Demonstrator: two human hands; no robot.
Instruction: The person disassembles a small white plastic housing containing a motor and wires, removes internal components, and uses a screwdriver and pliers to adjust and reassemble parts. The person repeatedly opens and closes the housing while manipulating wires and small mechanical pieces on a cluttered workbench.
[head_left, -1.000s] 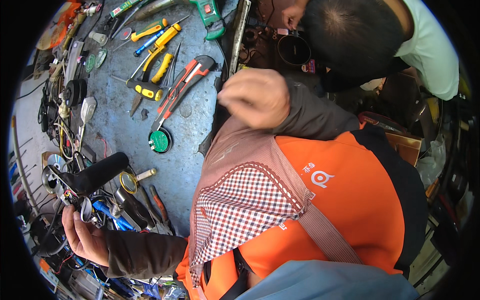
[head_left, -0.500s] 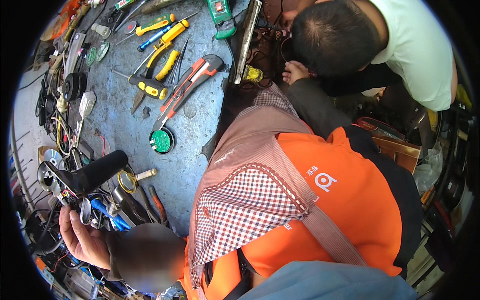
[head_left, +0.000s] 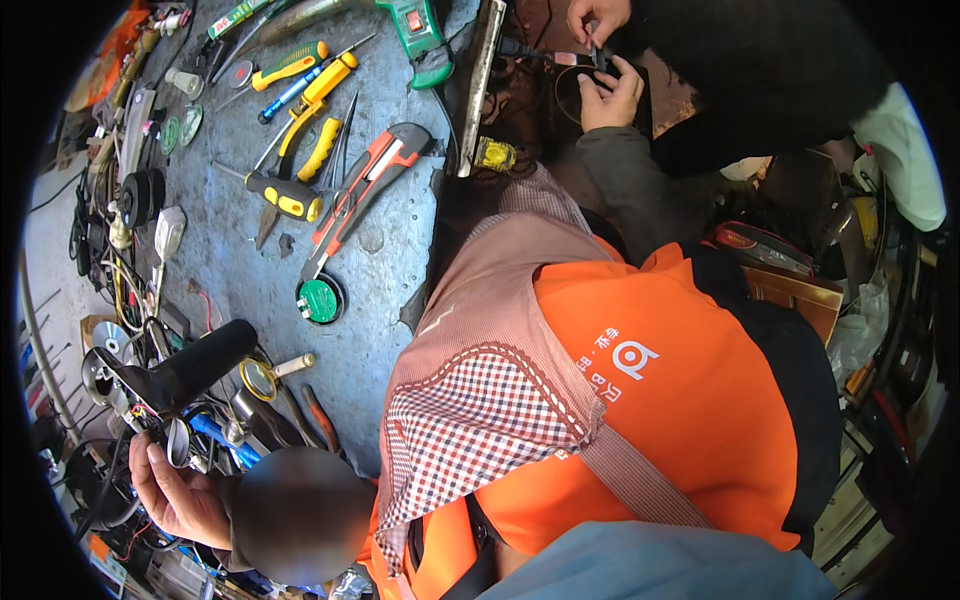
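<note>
At the lower left, my left hand [head_left: 180, 495] has its fingers stretched beside a silver metal ring [head_left: 178, 443] in a heap of parts. Near it lies a black cylinder-shaped handle [head_left: 200, 362]. At the top, my right hand [head_left: 613, 98], in a dark sleeve, has thumb and finger at a small dark part [head_left: 600, 58]. A co-worker's hand [head_left: 597, 18] reaches that part from above. On the blue-grey bench [head_left: 375, 350] lie a red and grey utility knife [head_left: 365, 190], a black and yellow screwdriver [head_left: 285, 197] and a round green circuit board [head_left: 319, 300].
A green tool [head_left: 418, 40] lies at the bench's far edge, beside a metal bar [head_left: 482, 90]. Cables and parts crowd the left side, with a magnifying glass [head_left: 259, 379] among them. A brown box [head_left: 795, 300] and a clear plastic bag [head_left: 860, 335] are on the right.
My right hand has moved up and slightly right. The co-worker's head has shifted, and both hands now show at the small part. My left hand sits slightly lower and further right.
</note>
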